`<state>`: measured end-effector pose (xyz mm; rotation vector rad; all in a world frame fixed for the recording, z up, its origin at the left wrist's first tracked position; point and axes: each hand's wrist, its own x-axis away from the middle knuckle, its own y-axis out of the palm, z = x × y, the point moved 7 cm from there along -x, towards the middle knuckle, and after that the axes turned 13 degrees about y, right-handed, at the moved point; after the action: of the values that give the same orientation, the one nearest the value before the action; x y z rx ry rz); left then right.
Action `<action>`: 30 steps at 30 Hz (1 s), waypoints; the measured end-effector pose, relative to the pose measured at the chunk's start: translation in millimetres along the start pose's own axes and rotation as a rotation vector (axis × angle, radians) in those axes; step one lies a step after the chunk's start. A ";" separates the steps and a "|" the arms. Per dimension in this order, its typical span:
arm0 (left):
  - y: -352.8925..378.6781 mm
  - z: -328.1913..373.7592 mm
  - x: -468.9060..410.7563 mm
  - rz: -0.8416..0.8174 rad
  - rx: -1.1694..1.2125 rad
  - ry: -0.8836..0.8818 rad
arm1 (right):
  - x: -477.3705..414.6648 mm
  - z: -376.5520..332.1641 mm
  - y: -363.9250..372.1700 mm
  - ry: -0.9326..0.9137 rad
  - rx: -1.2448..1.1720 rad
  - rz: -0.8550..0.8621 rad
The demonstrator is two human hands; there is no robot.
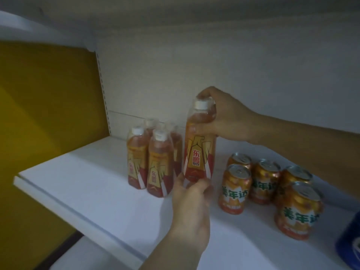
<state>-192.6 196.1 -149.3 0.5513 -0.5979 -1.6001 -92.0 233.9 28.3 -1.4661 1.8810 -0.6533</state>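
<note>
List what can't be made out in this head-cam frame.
Head view, held bottle: its base is behind the left hand, so contact with the shelf is unclear.
Head view, back bottles: mostly hidden by the front bottles; count uncertain.
Head view, blue object: cut off by the right edge; unidentifiable.

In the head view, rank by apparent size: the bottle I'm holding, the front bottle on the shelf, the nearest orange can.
1. Held bottle, tallest.
2. Front shelf bottle, same design, farther back.
3. Nearest orange can, shorter but wider; being closest to the camera, its rank against the shelf bottle is unsure.
</note>
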 end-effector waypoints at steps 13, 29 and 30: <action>-41.0 -38.7 -33.9 0.128 -0.103 -0.081 | -48.9 57.0 49.8 0.090 0.064 -0.025; -38.2 -34.3 -33.4 0.120 -0.267 -0.042 | -63.7 74.4 68.7 0.099 0.027 -0.041; -38.0 -33.7 -34.0 0.121 -0.270 -0.036 | -64.1 74.9 68.7 0.098 0.022 -0.043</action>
<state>-195.0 231.0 -199.4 0.2805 -0.4242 -1.5474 -69.7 313.7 -58.8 -1.4885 1.9144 -0.7768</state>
